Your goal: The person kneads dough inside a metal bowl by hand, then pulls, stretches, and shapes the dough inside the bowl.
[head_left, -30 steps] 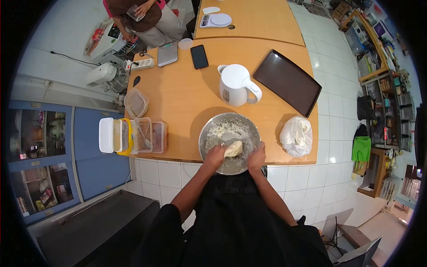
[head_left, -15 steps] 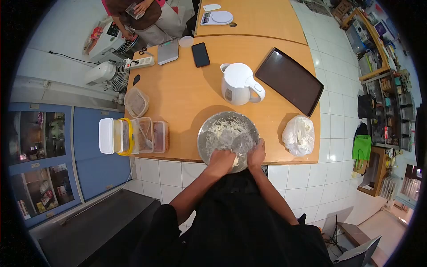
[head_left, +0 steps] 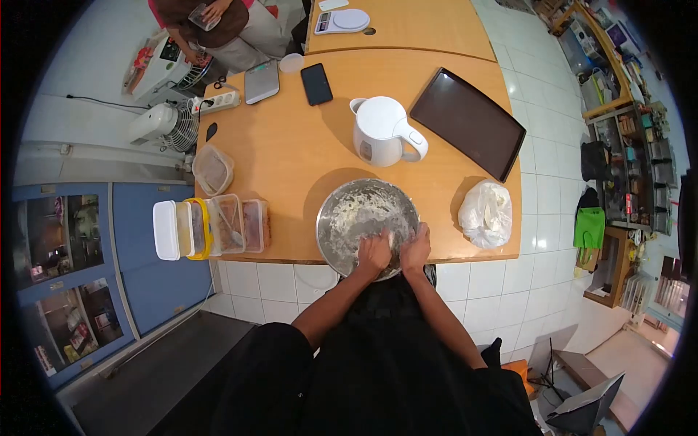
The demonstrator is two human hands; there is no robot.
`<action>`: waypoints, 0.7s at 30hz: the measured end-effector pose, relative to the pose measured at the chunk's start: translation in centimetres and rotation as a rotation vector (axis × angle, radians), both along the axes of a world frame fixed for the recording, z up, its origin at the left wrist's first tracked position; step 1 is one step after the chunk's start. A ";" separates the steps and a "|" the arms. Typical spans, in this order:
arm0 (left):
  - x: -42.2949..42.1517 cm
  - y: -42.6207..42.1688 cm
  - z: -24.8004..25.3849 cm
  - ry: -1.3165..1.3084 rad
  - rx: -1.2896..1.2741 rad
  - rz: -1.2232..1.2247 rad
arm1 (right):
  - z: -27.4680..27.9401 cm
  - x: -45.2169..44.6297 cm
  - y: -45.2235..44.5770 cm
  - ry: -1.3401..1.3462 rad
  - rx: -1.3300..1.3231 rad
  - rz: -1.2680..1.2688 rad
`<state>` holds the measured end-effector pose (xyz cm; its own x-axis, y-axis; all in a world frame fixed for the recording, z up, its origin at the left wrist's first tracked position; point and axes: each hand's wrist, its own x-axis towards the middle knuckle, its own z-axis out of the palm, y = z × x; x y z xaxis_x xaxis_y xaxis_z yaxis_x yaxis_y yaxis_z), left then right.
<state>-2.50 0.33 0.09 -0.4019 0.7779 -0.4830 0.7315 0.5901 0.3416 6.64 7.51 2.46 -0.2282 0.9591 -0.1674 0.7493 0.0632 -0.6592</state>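
Note:
A round metal bowl [head_left: 336, 231] smeared with pale flour and dough sits at the table's front edge. Inside it, my left hand [head_left: 375, 251] presses down on the dough [head_left: 390, 238], of which only a small pale part shows beside the fingers. The fingers are bent and close together. My right hand [head_left: 415, 251] grips the bowl's right rim, its fingers closed over the edge. Behind the bowl stands a white kettle [head_left: 382, 131]. A tied-looking white plastic bag [head_left: 486, 214] lies to the right.
A dark tray [head_left: 469, 123] lies at the back right. Plastic containers [head_left: 218, 227] line the front left. A phone [head_left: 316, 84], a kitchen scale [head_left: 262, 81] and a power strip [head_left: 218, 102] are farther back. Another person [head_left: 218, 29] is at the far left, holding a clear container.
My left hand has pushed the dough down and moved slightly right within the bowl, now largely covering it. The view has shifted a little. My right hand stays on the rim.

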 end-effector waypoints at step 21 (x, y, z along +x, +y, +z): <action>-6.1 3.8 -6.4 0.197 0.187 0.111 | 0.5 0.4 0.2 -0.012 -0.088 0.046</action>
